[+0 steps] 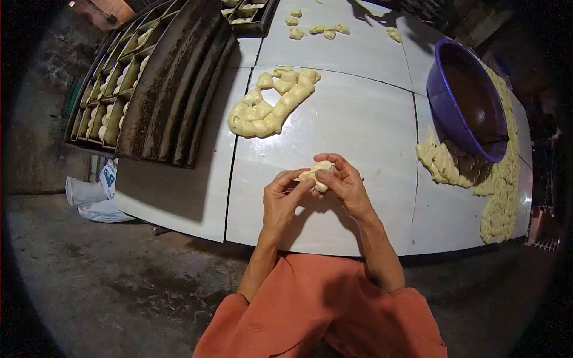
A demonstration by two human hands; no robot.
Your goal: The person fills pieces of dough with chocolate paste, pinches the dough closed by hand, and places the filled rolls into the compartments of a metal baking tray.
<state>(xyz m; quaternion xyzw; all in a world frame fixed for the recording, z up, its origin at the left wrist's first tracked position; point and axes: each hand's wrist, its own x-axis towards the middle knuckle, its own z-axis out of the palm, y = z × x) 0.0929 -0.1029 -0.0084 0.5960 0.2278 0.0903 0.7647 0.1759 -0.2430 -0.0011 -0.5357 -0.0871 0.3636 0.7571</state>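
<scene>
A small piece of pale yellow dough [317, 174] is held between both hands above the white table, near its front edge. My left hand [284, 196] pinches its left side with thumb and fingers. On the other side my right hand [342, 184] has its thumb pressed on top and its fingers curled behind and under the piece. Parts of the dough are hidden by the fingers. Farther up the table, beyond the hands, lies a long, folded strip of dough [268, 117] with a loose lump at its top.
Stacked dark trays [173, 89] with dough balls in compartments stand at the left. A purple basin [440, 98] holding something brown sits at the right, with a broad dough mass [500, 206] around it. Small dough pieces [329, 34] lie at the far side. White sacks [98, 203] rest below left.
</scene>
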